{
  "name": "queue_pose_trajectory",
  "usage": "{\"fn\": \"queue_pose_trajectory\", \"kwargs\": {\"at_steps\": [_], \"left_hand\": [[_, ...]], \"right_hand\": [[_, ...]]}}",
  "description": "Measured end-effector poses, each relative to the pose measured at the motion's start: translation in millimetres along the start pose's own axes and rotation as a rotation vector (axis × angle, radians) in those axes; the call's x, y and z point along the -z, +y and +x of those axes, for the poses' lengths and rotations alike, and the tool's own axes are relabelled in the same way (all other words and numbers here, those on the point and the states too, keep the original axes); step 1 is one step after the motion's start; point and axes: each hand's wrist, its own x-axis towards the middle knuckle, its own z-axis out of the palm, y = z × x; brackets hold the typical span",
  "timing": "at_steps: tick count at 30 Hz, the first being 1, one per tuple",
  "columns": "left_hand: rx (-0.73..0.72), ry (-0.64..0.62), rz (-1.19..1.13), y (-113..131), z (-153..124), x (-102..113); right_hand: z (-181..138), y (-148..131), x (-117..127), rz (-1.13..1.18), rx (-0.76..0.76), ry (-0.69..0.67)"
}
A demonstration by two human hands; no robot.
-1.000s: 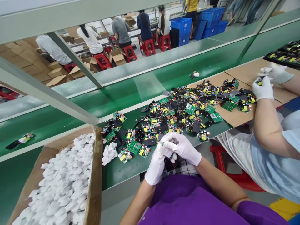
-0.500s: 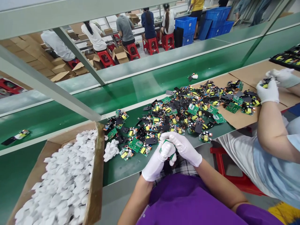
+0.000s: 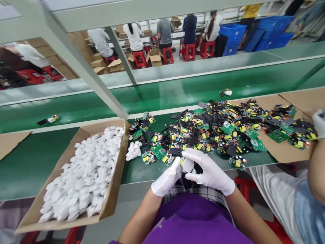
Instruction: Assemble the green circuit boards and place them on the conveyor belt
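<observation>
Both my hands wear white gloves and meet just below the green bench edge. My left hand (image 3: 166,179) and my right hand (image 3: 207,171) are closed together on a small green circuit board (image 3: 187,166) with a white piece against it. Just beyond them lies a wide heap of green circuit boards (image 3: 203,130) with yellow and black parts. A small pile of white plastic shells (image 3: 133,150) sits left of the heap.
A cardboard box (image 3: 115,184) full of white shells stands at my left. A co-worker's gloved hand (image 3: 319,122) and arm are at the right, over brown cardboard sheets (image 3: 284,154). A green conveyor belt (image 3: 162,95) carries two assembled pieces. People sit on red stools behind.
The view has swung left, so the box and heap sit further right in the picture. My hands stay joined on the board, my left fingers shifting along it. The co-worker's hands have slid mostly out of view.
</observation>
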Motion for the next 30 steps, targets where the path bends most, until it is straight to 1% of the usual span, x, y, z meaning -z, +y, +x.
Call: {"fn": "queue_pose_trajectory", "kwargs": {"at_steps": [2,4,6,8,10,12,14,17,19,22,26,28,30], "left_hand": [[-0.056,0.019,-0.029,8,-14,6],[-0.113,0.047,-0.036,15,-30,19],[-0.185,0.13,-0.046,20,-47,37],[-0.288,0.267,-0.061,22,-61,57],[-0.385,0.421,-0.098,22,-71,76],[-0.426,0.558,-0.18,20,-78,91],[-0.44,0.671,-0.289,17,-80,99],[-0.492,0.801,-0.417,15,-77,104],[-0.514,0.834,-0.42,15,-72,107],[-0.542,0.852,-0.333,17,-62,113],[-0.597,0.886,-0.219,20,-50,126],[-0.594,0.875,-0.189,19,-47,130],[-0.593,0.868,-0.161,18,-46,133]], "right_hand": [[4,0,-6,0.002,0.041,0.005],[11,1,-12,0.013,0.05,0.031],[21,1,-18,0.01,0.04,0.052],[37,-3,-23,-0.025,0.03,0.041],[58,-11,-29,-0.099,0.052,-0.039],[84,-21,-36,-0.205,0.116,-0.163],[114,-31,-45,-0.324,0.184,-0.276],[158,-40,-64,-0.535,0.242,-0.427],[184,-41,-79,-0.667,0.267,-0.521],[211,-39,-102,-0.721,0.283,-0.603],[224,-32,-123,-0.723,0.287,-0.652],[226,-28,-126,-0.714,0.276,-0.66],[228,-24,-125,-0.69,0.261,-0.668]]}}
